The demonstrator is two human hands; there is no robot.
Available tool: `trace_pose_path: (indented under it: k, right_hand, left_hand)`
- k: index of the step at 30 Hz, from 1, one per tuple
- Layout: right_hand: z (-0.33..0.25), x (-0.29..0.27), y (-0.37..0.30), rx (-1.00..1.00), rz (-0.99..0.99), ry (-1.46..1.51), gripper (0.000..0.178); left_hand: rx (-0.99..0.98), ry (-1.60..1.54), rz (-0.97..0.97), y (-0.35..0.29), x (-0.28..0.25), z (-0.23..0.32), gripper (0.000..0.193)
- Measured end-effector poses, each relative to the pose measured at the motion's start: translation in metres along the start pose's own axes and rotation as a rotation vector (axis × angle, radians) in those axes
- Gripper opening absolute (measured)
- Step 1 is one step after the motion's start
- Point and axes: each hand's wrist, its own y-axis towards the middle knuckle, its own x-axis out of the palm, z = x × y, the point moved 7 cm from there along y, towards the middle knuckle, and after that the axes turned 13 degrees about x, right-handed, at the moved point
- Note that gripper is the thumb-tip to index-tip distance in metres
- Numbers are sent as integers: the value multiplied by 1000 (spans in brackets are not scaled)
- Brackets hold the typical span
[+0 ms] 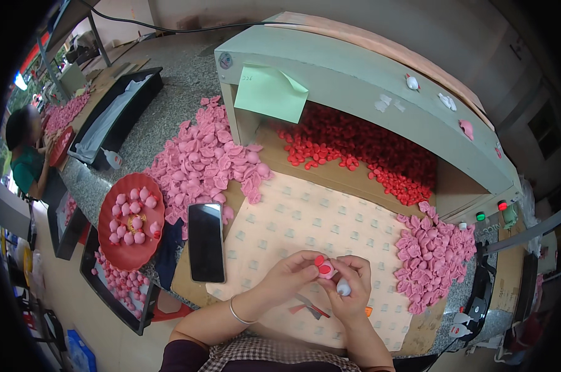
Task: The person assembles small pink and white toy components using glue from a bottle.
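At the front middle of the cloth-covered work surface, my two hands meet. The fingers of my left hand (pixel 291 273) are closed in a pinch on a small red piece (pixel 320 260). Right beside it is a small pink piece with a red oval part (pixel 325 269), touched by the fingertips of both hands. My right hand (pixel 356 279) is closed, with a small white squeeze bottle (pixel 343 286) held in it below the pink piece. Fingers partly hide the pink piece. A black phone (pixel 206 242) lies left of my hands.
Pink piles (pixel 200 152) (pixel 432 257) flank the patterned cloth (pixel 274 229). Red pieces (pixel 355 155) fill the space under a grey-green housing (pixel 361 87). A red dish (pixel 110 245) holds pink pieces at left. Small tools (pixel 310 308) lie near my wrists. A person (pixel 29 158) sits far left.
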Motion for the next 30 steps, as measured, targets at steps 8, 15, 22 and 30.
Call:
trace_pose_path:
  k: [8, 15, 22, 30]
  right_hand:
    - [-10, -2, -3, -98, 64, -144, 35]
    - [-6, 0, -3, -62, 27, -240, 49]
    - [-5, 0, -3, -61, 40, -155, 51]
    - [-10, -3, -2, -90, -8, -93, 39]
  left_hand:
    - [-99, -362, 13, -3, 8, -12, 28]
    - [28, 37, 4, 3, 2, 3, 32]
    - [-85, -266, 0, 0, 2, -10, 33]
    - [234, 315, -156, 4, 9, 26, 34]
